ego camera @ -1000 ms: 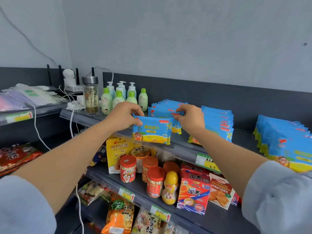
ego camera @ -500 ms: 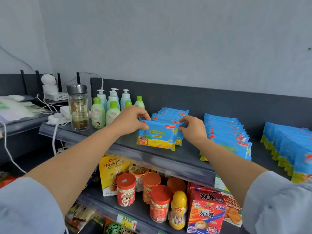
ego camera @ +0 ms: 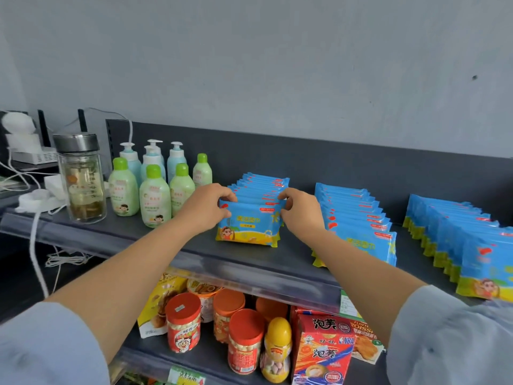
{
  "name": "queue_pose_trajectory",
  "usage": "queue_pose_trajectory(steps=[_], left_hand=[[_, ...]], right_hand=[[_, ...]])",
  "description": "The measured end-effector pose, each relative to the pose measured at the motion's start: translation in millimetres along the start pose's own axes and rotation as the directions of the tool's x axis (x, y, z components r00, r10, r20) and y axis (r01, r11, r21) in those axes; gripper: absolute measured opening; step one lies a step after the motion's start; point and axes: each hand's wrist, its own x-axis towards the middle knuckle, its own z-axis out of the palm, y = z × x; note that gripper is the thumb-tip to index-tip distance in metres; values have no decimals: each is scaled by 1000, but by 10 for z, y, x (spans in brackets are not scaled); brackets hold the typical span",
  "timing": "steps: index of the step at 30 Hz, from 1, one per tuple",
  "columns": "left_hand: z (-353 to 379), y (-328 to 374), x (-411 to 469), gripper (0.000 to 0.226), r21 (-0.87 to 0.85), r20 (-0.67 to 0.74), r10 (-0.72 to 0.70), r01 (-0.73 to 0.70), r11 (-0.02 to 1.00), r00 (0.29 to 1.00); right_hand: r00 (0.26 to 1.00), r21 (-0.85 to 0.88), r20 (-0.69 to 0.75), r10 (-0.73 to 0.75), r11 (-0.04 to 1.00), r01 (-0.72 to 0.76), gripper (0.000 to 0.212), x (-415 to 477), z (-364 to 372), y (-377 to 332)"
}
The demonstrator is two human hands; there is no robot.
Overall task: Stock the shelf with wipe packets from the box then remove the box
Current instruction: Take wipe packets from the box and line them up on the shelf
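Blue wipe packet [ego camera: 248, 227] upright on shelf [ego camera: 166, 241], fronting its row [ego camera: 262, 187] | left hand [ego camera: 204, 209], right hand [ego camera: 301, 211]: fingers [ego camera: 290, 193] pinch top corners | green bottles [ego camera: 154, 200] left; more packet rows [ego camera: 358, 218] right

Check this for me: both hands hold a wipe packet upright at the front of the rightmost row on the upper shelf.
Wrong row. The head view shows the left hand and right hand holding the wipe packet upright at the front of the leftmost row, next to the green-capped bottles, on the upper shelf.
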Motion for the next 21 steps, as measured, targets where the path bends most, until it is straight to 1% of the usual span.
queue_pose_trajectory(steps=[4,11,15,21], left_hand=[[55,-8,15,53,123,82,45,-54,991,996],[144,-24,32,56,256,87,75,-95,962,993],[142,-9,50,62,283,106,84,-111,953,991],[122,-54,74,64,282,89,99,-120,952,991]], right_hand=[[1000,30,29,1,1000,-2,40,9,36,33],[998,34,64,-15,999,13,40,-15,77,61],[999,22,44,-10,1000,9,40,11,63,65],[1000,15,-25,-16,1000,16,30,66,59,57]])
